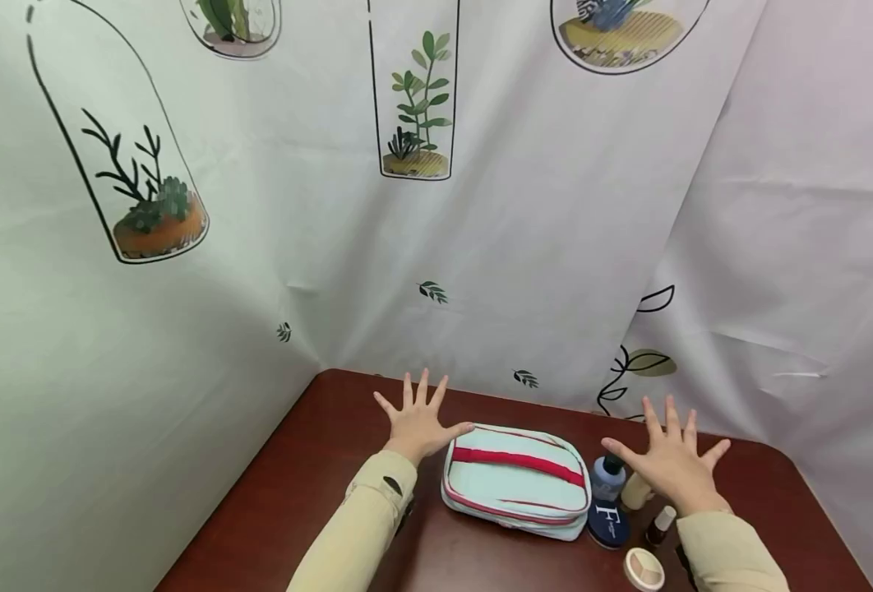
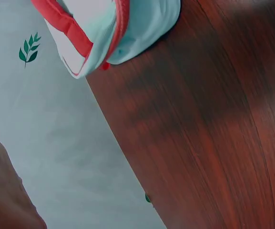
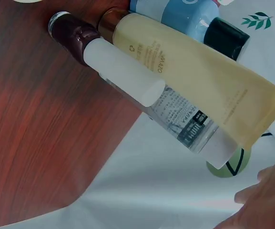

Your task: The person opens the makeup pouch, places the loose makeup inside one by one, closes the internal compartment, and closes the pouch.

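Observation:
My left hand (image 1: 418, 426) hovers with spread fingers by the left end of a pale mint zip pouch (image 1: 510, 491) with a red strap handle. Nothing is in its grasp. Fingers fanned wide, my right hand (image 1: 675, 467) is held up empty over a group of cosmetics. Below it stand a blue bottle with a black cap (image 1: 607, 483), a cream squeeze tube (image 3: 175, 67) and a small dark bottle with a white cap (image 1: 658, 528). A clear labelled bottle (image 3: 180, 119) shows only in the right wrist view. Nearer me lie a navy round case (image 1: 608, 526) and an open-looking round compact (image 1: 644, 569).
The reddish-brown wooden table (image 1: 259, 510) has rounded far corners. A white cloth (image 1: 496, 247) printed with plants hangs behind it and along both sides. The cosmetics stand close together at the pouch's right end.

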Demonstrator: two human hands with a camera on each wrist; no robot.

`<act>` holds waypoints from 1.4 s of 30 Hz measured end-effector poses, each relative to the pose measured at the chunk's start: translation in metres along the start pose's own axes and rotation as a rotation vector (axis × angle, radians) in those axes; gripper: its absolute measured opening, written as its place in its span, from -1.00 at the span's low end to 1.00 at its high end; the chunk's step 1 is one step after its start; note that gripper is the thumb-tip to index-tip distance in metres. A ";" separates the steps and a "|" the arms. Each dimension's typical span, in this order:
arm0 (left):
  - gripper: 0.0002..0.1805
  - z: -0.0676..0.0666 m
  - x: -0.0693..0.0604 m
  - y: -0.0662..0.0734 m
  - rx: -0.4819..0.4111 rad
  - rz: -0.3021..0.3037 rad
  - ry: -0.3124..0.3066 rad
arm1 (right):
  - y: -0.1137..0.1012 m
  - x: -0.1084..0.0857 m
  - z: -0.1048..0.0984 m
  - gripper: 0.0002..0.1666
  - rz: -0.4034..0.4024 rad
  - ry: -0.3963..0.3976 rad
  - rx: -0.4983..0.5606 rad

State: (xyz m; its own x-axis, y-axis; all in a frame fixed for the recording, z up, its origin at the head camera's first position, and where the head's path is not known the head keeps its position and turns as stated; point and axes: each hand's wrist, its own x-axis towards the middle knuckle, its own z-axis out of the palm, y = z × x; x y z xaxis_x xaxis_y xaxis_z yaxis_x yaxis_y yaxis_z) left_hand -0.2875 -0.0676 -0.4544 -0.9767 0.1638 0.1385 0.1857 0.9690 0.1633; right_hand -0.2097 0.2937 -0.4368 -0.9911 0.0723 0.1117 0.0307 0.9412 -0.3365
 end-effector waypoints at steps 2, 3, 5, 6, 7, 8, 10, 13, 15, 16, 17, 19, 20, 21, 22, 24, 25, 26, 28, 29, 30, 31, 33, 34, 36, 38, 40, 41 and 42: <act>0.04 -0.001 0.001 -0.001 0.005 0.000 0.004 | -0.001 0.002 0.000 0.23 -0.027 0.038 -0.023; 0.04 0.000 0.001 -0.002 0.002 0.005 0.014 | -0.002 0.003 0.001 0.22 -0.048 0.066 -0.038; 0.01 0.003 0.001 -0.005 -0.008 0.009 0.021 | -0.008 0.005 0.005 0.21 -0.105 0.136 -0.068; -0.01 0.005 0.002 -0.007 -0.018 0.013 0.022 | -0.013 0.005 0.008 0.20 -0.143 0.170 -0.079; -0.04 0.008 0.002 -0.008 -0.034 0.017 0.020 | -0.018 0.006 0.012 0.18 -0.190 0.203 -0.084; -0.08 0.011 0.002 -0.010 -0.054 0.022 0.018 | -0.024 0.006 0.016 0.17 -0.242 0.229 -0.080; -0.19 0.019 0.002 -0.013 -0.084 0.017 -0.003 | -0.037 0.005 0.028 0.14 -0.351 0.247 -0.044; -0.34 0.032 0.002 -0.017 -0.127 -0.009 -0.054 | -0.054 0.003 0.052 0.15 -0.462 0.153 0.038; -0.40 0.041 0.002 -0.020 -0.178 -0.032 -0.093 | -0.060 -0.001 0.068 0.19 -0.474 0.057 0.084; -0.42 0.046 0.002 -0.021 -0.218 -0.040 -0.108 | -0.061 -0.003 0.076 0.22 -0.461 0.004 0.099; -0.44 0.051 0.001 -0.021 -0.259 -0.048 -0.126 | -0.062 -0.005 0.082 0.25 -0.448 -0.038 0.105; -0.47 0.059 0.000 -0.022 -0.345 -0.059 -0.157 | -0.060 -0.009 0.093 0.30 -0.412 -0.096 0.102; -0.48 0.063 -0.001 -0.022 -0.379 -0.061 -0.170 | -0.059 -0.011 0.097 0.31 -0.397 -0.114 0.107; -0.48 0.066 -0.001 -0.022 -0.407 -0.065 -0.180 | -0.058 -0.012 0.100 0.31 -0.381 -0.126 0.109; -0.49 0.069 -0.001 -0.021 -0.425 -0.066 -0.188 | -0.056 -0.012 0.102 0.30 -0.371 -0.129 0.109; -0.50 0.074 0.000 -0.021 -0.451 -0.062 -0.188 | -0.055 -0.013 0.104 0.28 -0.361 -0.115 0.118; -0.51 0.076 0.001 -0.020 -0.458 -0.060 -0.183 | -0.054 -0.013 0.105 0.26 -0.363 -0.105 0.123; -0.52 0.078 0.002 -0.019 -0.462 -0.053 -0.175 | -0.054 -0.013 0.105 0.23 -0.366 -0.095 0.134; -0.53 0.081 0.006 -0.018 -0.479 -0.038 -0.157 | -0.054 -0.013 0.105 0.18 -0.378 -0.074 0.146; -0.55 0.082 0.007 -0.017 -0.488 -0.025 -0.147 | -0.054 -0.014 0.106 0.15 -0.385 -0.063 0.149; -0.55 0.083 0.009 -0.017 -0.497 -0.016 -0.142 | -0.054 -0.014 0.106 0.12 -0.396 -0.052 0.154; -0.56 0.084 0.011 -0.016 -0.507 -0.007 -0.138 | -0.054 -0.015 0.107 0.09 -0.407 -0.038 0.155; -0.57 0.085 0.013 -0.016 -0.529 0.011 -0.136 | -0.053 -0.016 0.109 0.04 -0.436 -0.008 0.157; -0.57 0.085 0.014 -0.016 -0.541 0.014 -0.141 | -0.052 -0.017 0.110 0.03 -0.450 0.007 0.159; -0.58 0.086 0.015 -0.016 -0.561 0.021 -0.152 | -0.052 -0.018 0.112 0.00 -0.481 0.031 0.164; -0.58 0.087 0.015 -0.017 -0.582 0.017 -0.172 | -0.051 -0.019 0.113 -0.01 -0.499 0.042 0.166; -0.57 0.088 0.015 -0.018 -0.608 0.007 -0.200 | -0.050 -0.020 0.113 -0.02 -0.512 0.044 0.168; -0.56 0.088 0.015 -0.019 -0.624 0.008 -0.213 | -0.050 -0.019 0.114 -0.02 -0.516 0.044 0.169; -0.55 0.089 0.015 -0.019 -0.639 0.010 -0.227 | -0.050 -0.019 0.114 -0.02 -0.518 0.041 0.169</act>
State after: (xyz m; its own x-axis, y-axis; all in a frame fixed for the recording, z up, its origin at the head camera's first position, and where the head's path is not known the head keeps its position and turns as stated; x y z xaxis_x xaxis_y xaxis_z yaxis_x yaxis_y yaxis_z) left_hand -0.3151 -0.0675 -0.5422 -0.9599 0.2751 -0.0541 0.1541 0.6789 0.7178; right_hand -0.2068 0.2080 -0.5286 -0.8650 -0.3707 0.3381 -0.4848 0.7911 -0.3730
